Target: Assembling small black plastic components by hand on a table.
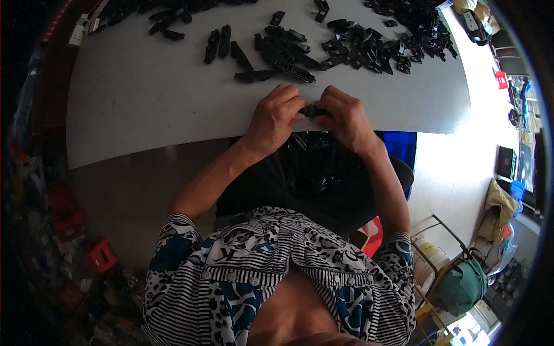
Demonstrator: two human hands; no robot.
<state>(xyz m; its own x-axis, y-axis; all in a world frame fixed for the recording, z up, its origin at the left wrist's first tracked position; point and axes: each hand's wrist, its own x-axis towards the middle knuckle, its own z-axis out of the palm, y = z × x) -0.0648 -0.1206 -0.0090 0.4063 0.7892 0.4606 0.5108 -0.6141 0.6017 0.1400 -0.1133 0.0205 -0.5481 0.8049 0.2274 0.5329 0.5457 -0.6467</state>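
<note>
Between my two hands, just above the table's near edge, is a small black plastic part (312, 111). My left hand (278, 115) pinches its left end, and the fingers of my right hand (345, 117) close on its right end. Both hands hide most of the part, so its full shape cannot be made out. Just beyond my hands lies a loose pile of long black plastic pieces (283, 49), one of them a ribbed strip (295, 72).
Small black clip-like parts (369, 46) heap across the table's far right. More black pieces (167, 20) lie at the far left on the white table (144, 104). Shiny black plastic (311, 161) lies over my lap. A red stool (101, 255) and a metal-framed cart (444, 230) stand on the floor.
</note>
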